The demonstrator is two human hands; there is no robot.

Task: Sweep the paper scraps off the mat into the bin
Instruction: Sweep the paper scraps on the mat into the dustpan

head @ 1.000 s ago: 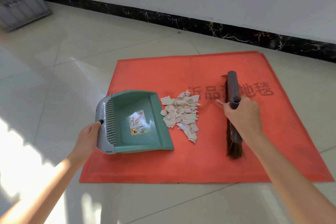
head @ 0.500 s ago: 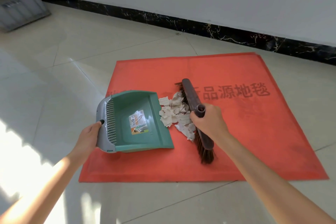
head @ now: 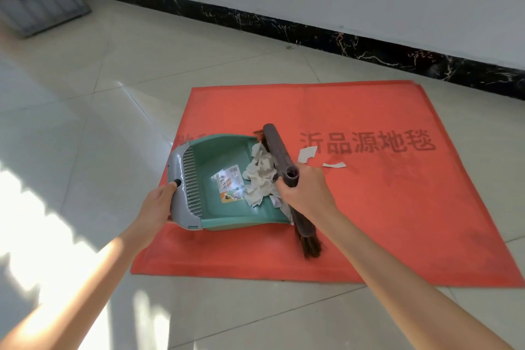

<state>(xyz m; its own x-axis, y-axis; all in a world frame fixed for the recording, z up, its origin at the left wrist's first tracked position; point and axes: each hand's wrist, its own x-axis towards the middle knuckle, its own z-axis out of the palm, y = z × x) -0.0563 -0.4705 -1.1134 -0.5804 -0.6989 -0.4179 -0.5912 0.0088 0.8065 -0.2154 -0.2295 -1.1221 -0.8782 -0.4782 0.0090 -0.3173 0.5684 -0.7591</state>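
The grey crate [head: 37, 6] is cut by the left edge, and the brush [head: 277, 150] hides part of the scraps [head: 260, 176]

Holds green dustpan [head: 221, 162] on red mat [head: 397, 207] in left grip [head: 156, 204], presses brush [head: 277, 148] against paper scraps [head: 260, 176] inside it with right grip [head: 308, 193].

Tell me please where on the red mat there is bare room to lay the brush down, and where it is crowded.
Bare: the right part of the mat, below the printed characters and right of the right hand; also the far strip above the characters. Crowded: left middle, with dustpan, brush, scrap pile and two loose scraps.
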